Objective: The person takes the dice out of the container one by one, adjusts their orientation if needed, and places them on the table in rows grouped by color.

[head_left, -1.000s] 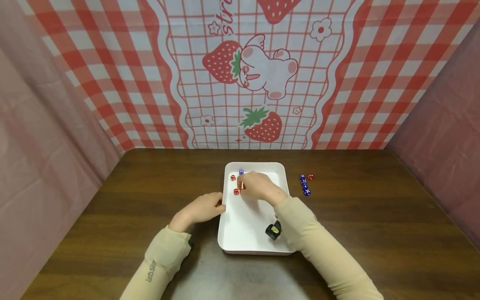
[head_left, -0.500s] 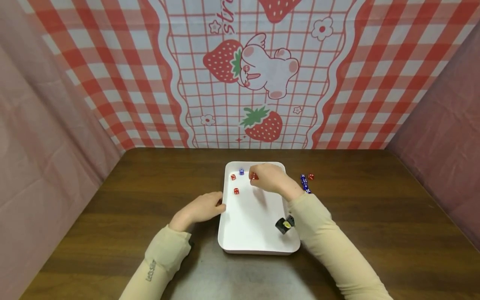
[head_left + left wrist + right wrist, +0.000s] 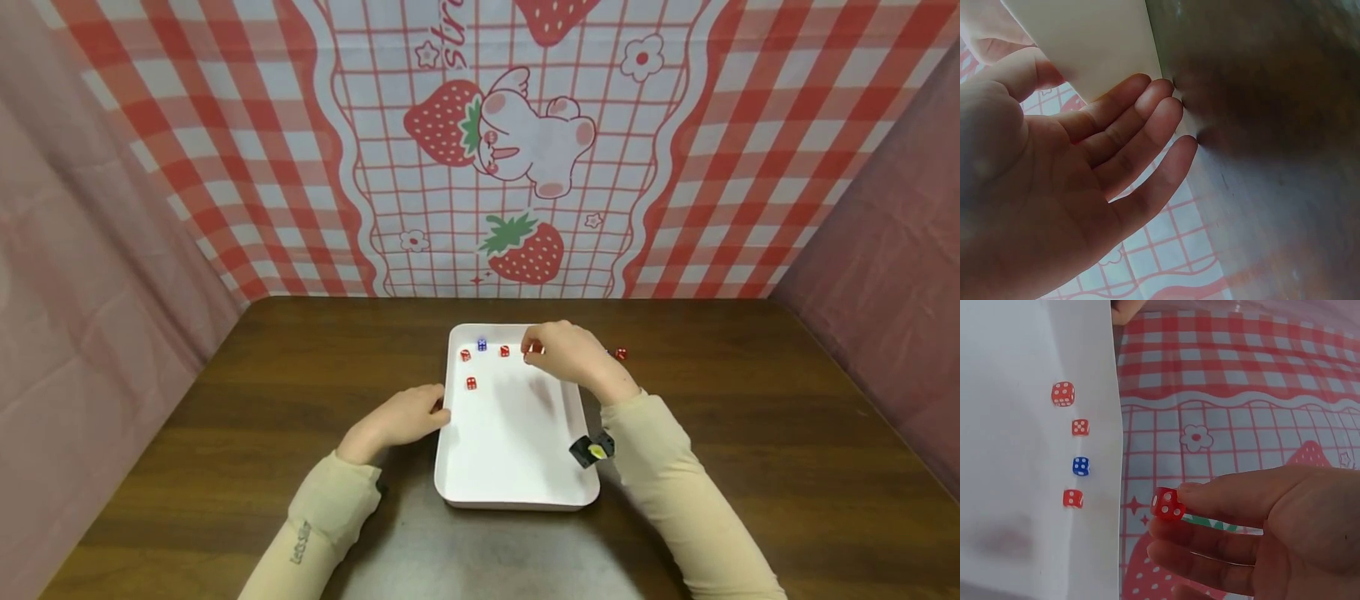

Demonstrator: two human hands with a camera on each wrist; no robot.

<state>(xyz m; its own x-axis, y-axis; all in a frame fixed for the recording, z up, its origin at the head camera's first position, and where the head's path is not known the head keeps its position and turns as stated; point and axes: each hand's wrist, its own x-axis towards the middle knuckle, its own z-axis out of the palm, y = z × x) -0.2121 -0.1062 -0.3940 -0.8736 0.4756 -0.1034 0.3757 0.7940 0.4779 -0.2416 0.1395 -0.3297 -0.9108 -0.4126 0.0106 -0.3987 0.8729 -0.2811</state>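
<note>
The red die [image 3: 1167, 504] is in the right hand [image 3: 568, 352]: the thumb and the forefinger pinch it at their tips, while the other fingers are bent below it. In the head view, this die is ahead of the left hand [image 3: 397, 414] and to its right, at the far part of the tray [image 3: 517, 454].

Four more dice lie in the tray, to the left of the right hand. Just beside its fingertips is the second red die [image 3: 505, 352]; farther left come the blue die [image 3: 482, 344] and the third red die [image 3: 466, 355]. The fourth red die [image 3: 471, 383] lies closer to the left hand than these.

The left hand is beside the near-left wall of the tray, with loose, slightly bent fingers, and its fingertips touch the table [image 3: 1272, 200]. I cannot tell whether its thumb presses the tray. The fifth red die [image 3: 622, 353] lies on the table, to the right of the right hand. A black device [image 3: 592, 450] is at the right wrist.
</note>
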